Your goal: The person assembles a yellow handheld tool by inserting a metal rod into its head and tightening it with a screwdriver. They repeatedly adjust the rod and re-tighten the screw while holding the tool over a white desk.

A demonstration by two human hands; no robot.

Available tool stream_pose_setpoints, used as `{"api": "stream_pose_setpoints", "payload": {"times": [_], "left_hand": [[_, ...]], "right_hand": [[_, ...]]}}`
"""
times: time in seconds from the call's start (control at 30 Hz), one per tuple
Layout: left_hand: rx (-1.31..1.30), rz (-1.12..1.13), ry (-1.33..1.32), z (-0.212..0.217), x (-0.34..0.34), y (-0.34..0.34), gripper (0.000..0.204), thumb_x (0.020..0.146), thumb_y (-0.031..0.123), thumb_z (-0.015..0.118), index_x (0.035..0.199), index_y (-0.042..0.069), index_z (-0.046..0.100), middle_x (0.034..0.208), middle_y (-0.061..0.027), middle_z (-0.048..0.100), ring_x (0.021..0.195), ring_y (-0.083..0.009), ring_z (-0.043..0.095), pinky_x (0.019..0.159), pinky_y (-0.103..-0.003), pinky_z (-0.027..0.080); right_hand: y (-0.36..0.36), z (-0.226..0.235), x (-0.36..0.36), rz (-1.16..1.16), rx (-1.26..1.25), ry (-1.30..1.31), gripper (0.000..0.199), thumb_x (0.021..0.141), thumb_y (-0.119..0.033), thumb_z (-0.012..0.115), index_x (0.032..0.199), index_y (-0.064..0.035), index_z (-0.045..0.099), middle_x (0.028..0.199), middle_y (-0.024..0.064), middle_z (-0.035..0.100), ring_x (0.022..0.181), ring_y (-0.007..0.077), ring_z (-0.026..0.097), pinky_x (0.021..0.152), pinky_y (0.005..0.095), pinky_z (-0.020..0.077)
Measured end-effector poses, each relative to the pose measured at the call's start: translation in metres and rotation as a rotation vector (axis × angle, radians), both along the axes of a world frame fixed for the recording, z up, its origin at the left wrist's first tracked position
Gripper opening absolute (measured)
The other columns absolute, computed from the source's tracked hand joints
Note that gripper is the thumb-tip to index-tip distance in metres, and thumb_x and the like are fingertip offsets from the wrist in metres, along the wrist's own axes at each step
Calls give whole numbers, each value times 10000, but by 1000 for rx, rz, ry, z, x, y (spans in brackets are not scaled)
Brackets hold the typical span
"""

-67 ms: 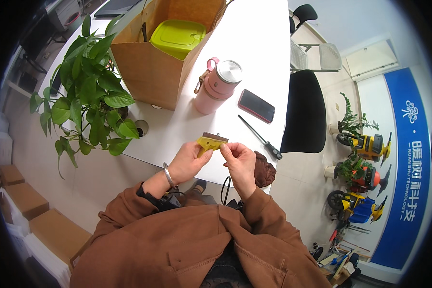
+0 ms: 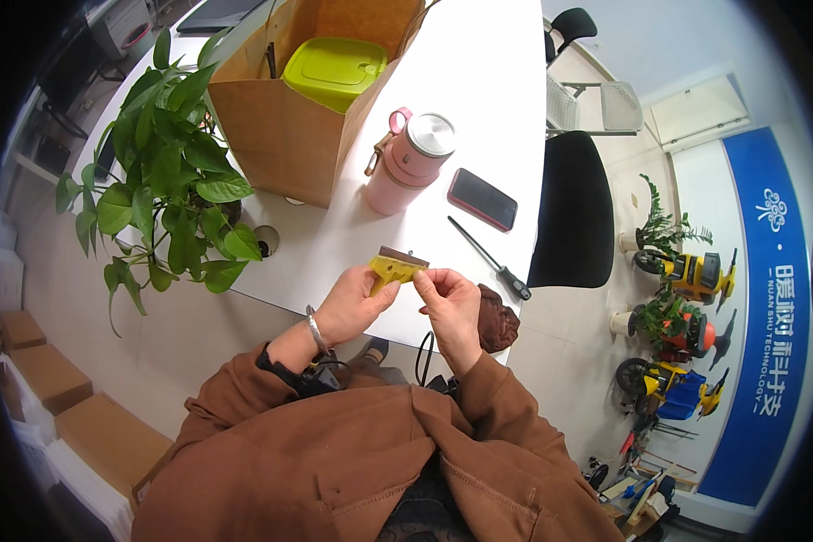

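Note:
Over the table's front edge I hold a small yellow scraper [image 2: 394, 270] with a dark, flat metal strip along its far edge and a little screw-like bit standing on it. My left hand [image 2: 353, 305] is closed round the yellow body from the left. At the scraper's right end, the thumb and fingers of my right hand [image 2: 452, 312] are pinched together on its corner. Whether a smaller part sits between those fingertips is hidden. A screwdriver [image 2: 490, 256] with a dark shaft and grey handle lies on the table to the right.
A pink tumbler [image 2: 406, 167] and a phone [image 2: 482, 200] stand and lie beyond my hands. A brown paper bag [image 2: 275, 135] holds a lime-green box [image 2: 334, 70]. Left is a leafy plant [image 2: 176, 172]. A crumpled brown item [image 2: 497, 321] lies beside my right wrist; a black chair [image 2: 573, 212] stands right.
The scraper has tipped slightly in my fingers, its left end a little higher. Both hands have hardly moved, and the things on the table are unchanged.

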State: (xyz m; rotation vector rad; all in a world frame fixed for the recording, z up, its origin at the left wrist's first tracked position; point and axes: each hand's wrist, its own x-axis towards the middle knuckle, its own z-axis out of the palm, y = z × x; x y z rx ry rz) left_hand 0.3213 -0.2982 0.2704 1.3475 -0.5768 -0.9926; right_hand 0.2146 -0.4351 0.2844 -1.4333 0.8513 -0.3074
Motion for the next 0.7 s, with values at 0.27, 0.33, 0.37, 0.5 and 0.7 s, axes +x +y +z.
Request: {"api": "stream_pose_setpoints", "payload": {"times": [0.27, 0.33, 0.37, 0.5, 0.7], "left_hand": [[27, -4, 230, -7, 4, -1, 166, 966, 150, 566, 1021, 3, 621, 733, 45, 529, 582, -30, 411, 509, -222, 359], [17, -5, 308, -8, 4, -1, 143, 978, 153, 562, 995, 15, 595, 715, 45, 507, 541, -28, 384, 471, -209, 328], [-10, -8, 368, -8, 5, -2, 134, 989, 154, 557, 981, 22, 575, 701, 44, 490, 516, -30, 366, 450, -201, 309], [-32, -63, 567, -14, 16, -2, 136, 1008, 168, 541, 997, 34, 549, 695, 26, 493, 472, -36, 359, 420, -187, 296], [25, -43, 622, -37, 36, 6, 133, 1010, 177, 536, 989, 46, 530, 699, 10, 501, 463, -48, 376, 419, -194, 336]], "right_hand": [[1, -6, 3, 9, -99, 30, 201, 895, -193, 753, 883, -4, 684, 754, -19, 647, 623, 32, 549, 537, 187, 469], [3, -7, 4, 1, -190, -3, 190, 897, -176, 750, 866, 1, 689, 730, -27, 637, 609, 24, 527, 533, 181, 447], [4, -9, 4, -3, -231, -18, 185, 899, -169, 747, 859, 3, 691, 719, -31, 632, 605, 20, 517, 530, 178, 434], [-3, -20, -2, -56, -341, -25, 209, 895, -160, 746, 825, 28, 688, 674, -21, 623, 604, 33, 511, 543, 205, 428], [-103, -44, -44, -80, -874, 345, 224, 897, -240, 712, 890, -18, 683, 777, 85, 677, 687, 238, 628, 655, 360, 509]]}}
